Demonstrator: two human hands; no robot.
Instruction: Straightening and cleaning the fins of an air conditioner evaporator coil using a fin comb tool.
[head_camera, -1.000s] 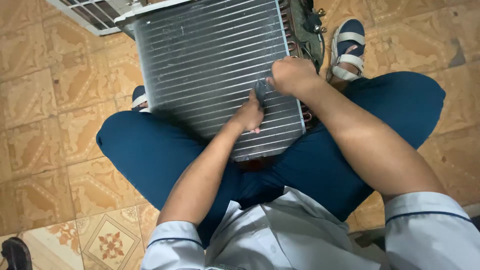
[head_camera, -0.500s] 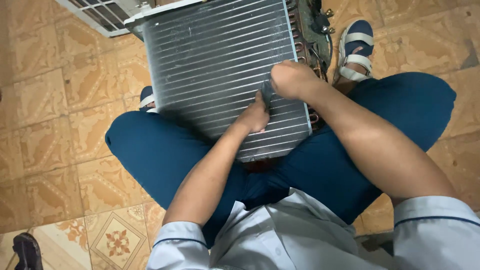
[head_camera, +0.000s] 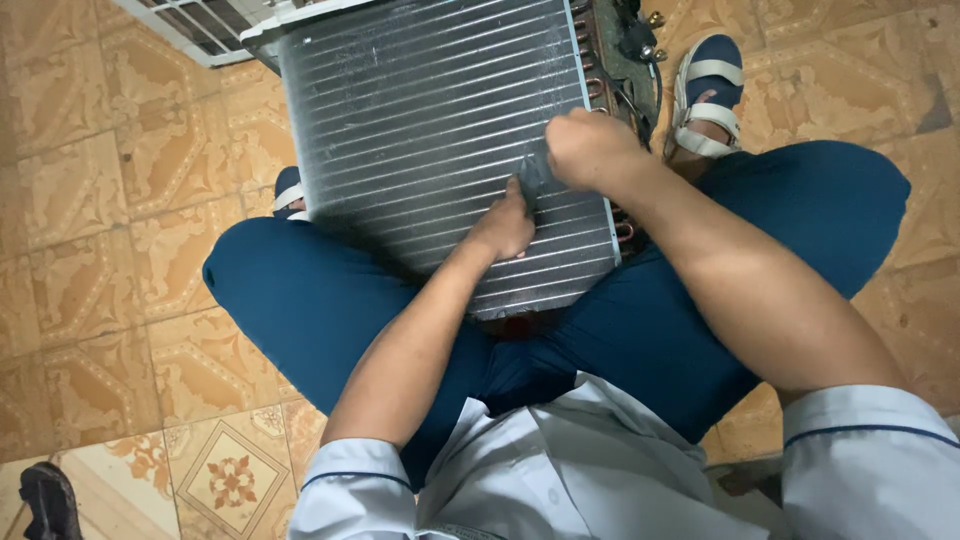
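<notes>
Silver ribbed coil panel (head_camera: 430, 130), navy trousers (head_camera: 300, 300), tan floral-patterned floor tiles (head_camera: 110, 200), pale blue shirt (head_camera: 560, 470).

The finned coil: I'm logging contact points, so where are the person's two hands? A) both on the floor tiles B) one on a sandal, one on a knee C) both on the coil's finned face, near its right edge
C: the left hand and right hand both rest on the finned coil, close together near its right edge.

Both hands on finned coil (head_camera: 420, 130); left hand (head_camera: 503, 228), right hand (head_camera: 590, 150).
</notes>
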